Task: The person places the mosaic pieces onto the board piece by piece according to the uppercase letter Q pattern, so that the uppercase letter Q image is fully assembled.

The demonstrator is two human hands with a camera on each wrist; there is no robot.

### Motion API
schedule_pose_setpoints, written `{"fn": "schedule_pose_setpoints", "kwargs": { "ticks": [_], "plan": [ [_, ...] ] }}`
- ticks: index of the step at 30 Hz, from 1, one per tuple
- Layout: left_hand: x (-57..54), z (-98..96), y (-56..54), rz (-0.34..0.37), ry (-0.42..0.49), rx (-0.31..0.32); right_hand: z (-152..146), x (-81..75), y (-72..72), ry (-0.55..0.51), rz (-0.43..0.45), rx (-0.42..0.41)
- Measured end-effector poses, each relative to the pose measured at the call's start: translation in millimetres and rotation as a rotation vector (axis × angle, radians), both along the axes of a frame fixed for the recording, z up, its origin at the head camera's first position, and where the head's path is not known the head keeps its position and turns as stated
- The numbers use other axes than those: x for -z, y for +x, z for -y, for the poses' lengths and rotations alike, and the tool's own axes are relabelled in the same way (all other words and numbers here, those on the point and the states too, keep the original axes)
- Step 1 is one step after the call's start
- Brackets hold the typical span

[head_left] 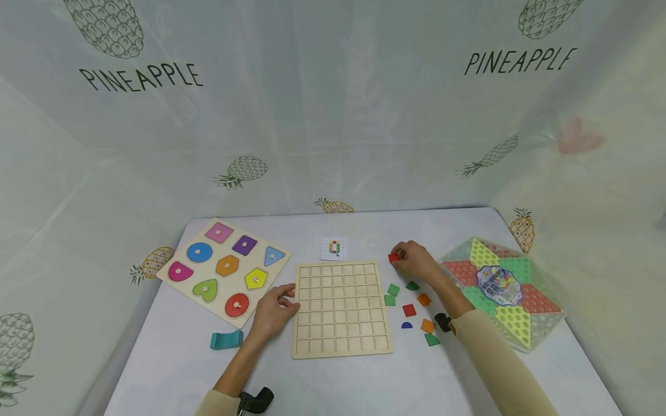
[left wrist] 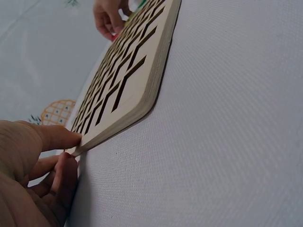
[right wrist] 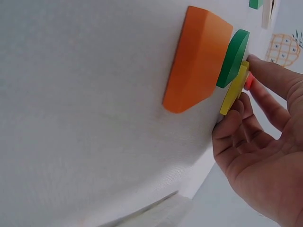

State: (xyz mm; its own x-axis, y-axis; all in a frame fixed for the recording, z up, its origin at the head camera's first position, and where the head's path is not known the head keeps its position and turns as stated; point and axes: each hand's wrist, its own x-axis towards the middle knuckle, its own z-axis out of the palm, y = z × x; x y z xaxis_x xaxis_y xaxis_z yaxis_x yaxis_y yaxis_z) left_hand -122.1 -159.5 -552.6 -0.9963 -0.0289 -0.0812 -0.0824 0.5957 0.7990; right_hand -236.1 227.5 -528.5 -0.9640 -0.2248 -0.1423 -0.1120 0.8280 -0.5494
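A pale wooden grid board [head_left: 342,309] lies flat on the table between the hands. At its left edge is my left hand [head_left: 274,313], pinching the rim between thumb and fingers; the left wrist view shows the board's edge [left wrist: 144,111] running away from them. My right hand [head_left: 416,261] reaches beyond the board's right side and pinches a small red block [head_left: 393,257]. Beneath its curled fingers, a yellow block [right wrist: 235,88] shows in the right wrist view, beside a green rounded block [right wrist: 233,59] and an orange block [right wrist: 198,59].
A pattern card [head_left: 334,248] lies behind the board. Loose red, green, orange and blue blocks [head_left: 409,310] lie to the right. A shape puzzle [head_left: 218,271] and teal object [head_left: 226,340] are at left; a hexagonal game box [head_left: 502,293] stands at far right.
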Motion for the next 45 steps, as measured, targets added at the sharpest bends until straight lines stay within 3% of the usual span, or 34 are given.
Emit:
{"fn": "schedule_pose_setpoints", "kwargs": {
  "ticks": [31, 45],
  "plan": [
    [-1.1, -0.4, -0.6, -0.020, -0.009, 0.003, 1.1, -4.3, 3.4, -0.059, -0.001, 0.052],
    [0.3, 0.2, 1.2, -0.017, -0.015, 0.000, 2.8, 2.0, 4.8, -0.074, -0.038, 0.054]
  ]
}}
